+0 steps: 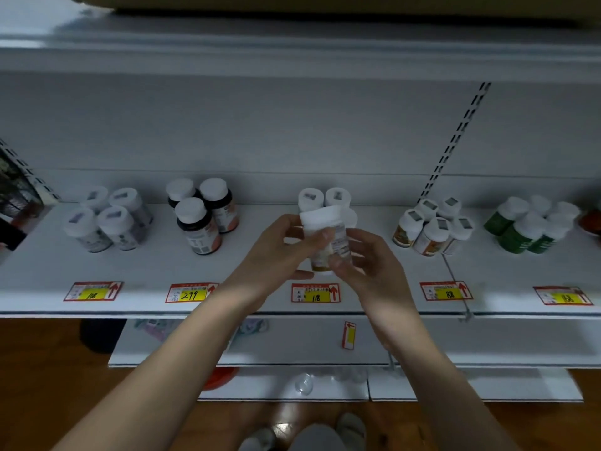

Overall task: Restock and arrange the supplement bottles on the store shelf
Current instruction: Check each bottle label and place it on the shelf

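I hold one white-capped supplement bottle [328, 236] with both hands, tilted, above the middle of the white shelf [156, 268]. My left hand [279, 252] grips its cap end and side. My right hand [367, 258] pinches its lower body from the right. Right behind it stand two matching white-capped bottles [325, 197], and a third is partly hidden by the held one. The price tag marked 118 [315, 292] lies just below my hands.
Along the shelf stand other groups: grey-labelled bottles [107, 219] at left, three dark bottles [201, 216], orange-labelled bottles [432, 229] and green bottles [530, 229] at right. Price tags line the front edge. Lower shelves [292, 346] and a wooden floor [48, 369] lie below.
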### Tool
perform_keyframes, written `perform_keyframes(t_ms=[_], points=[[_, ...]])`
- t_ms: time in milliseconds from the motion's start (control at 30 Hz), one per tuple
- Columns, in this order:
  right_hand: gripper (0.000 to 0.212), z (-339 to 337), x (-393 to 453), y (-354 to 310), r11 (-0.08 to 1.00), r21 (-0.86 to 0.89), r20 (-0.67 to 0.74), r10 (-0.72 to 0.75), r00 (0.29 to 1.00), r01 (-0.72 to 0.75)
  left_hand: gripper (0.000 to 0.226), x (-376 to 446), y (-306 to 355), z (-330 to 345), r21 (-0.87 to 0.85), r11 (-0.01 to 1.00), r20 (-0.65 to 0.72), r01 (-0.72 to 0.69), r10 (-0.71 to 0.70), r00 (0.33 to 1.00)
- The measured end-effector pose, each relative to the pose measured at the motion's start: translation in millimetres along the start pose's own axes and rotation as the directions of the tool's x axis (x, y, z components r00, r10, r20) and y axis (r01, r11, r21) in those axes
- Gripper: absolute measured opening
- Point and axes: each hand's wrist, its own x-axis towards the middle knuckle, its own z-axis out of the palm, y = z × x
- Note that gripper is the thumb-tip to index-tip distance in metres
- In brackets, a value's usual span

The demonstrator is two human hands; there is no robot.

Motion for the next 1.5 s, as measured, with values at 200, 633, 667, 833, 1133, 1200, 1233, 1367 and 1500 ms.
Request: perform_keyframes(t_ms=[200, 633, 667, 833, 1133, 1200, 1233, 1367, 1500], points=[[0.037, 9, 3, -5, 0.987, -0.109, -0.032, -0.125, 0.992, 0.121, 0.044, 2, 8, -1, 0.02, 0.998, -0.016, -0.066, 0.066, 0.998], [0.035, 8, -1, -13, 0.988, 0.013, -0.017, -0.152, 0.988, 0.152, 0.034, -9, 18, 4, -0.134, 0.99, -0.025, -0.043, 0.04, 0.999], [0.038, 8, -2, -13, 0.988, 0.016, -0.019, -0.155, 0.988, 0.155, 0.036, -10, 18, 4, -0.135, 0.99, -0.029, -0.046, 0.042, 0.999], [0.04, 11, -4, -13, 0.987, 0.001, -0.005, -0.161, 0.987, 0.161, 0.036, -12, 20, 1, -0.129, 0.989, -0.042, -0.073, 0.068, 0.997], [0.03, 6, -2, -9, 0.994, 0.088, 0.077, -0.072, 0.994, 0.065, 0.031, -13, 14, -6, -0.236, 0.971, -0.012, -0.019, 0.017, 1.0], [0.031, 6, -1, -9, 0.995, 0.042, 0.027, -0.087, 0.996, 0.086, 0.036, -13, 13, -4, -0.172, 0.984, -0.034, -0.042, 0.037, 0.999], [0.035, 6, -1, -9, 0.995, 0.016, 0.012, -0.095, 0.995, 0.095, 0.04, -13, 13, -3, -0.137, 0.989, -0.046, -0.054, 0.049, 0.998], [0.048, 7, -1, -11, 0.993, -0.014, 0.007, -0.115, 0.993, 0.115, 0.045, -11, 13, -2, -0.018, 0.995, -0.066, -0.093, 0.092, 0.994], [0.037, 6, 3, -13, 0.992, -0.026, 0.016, -0.12, 0.993, 0.12, 0.045, -8, 14, -4, -0.062, 0.994, -0.08, -0.095, 0.09, 0.993]])
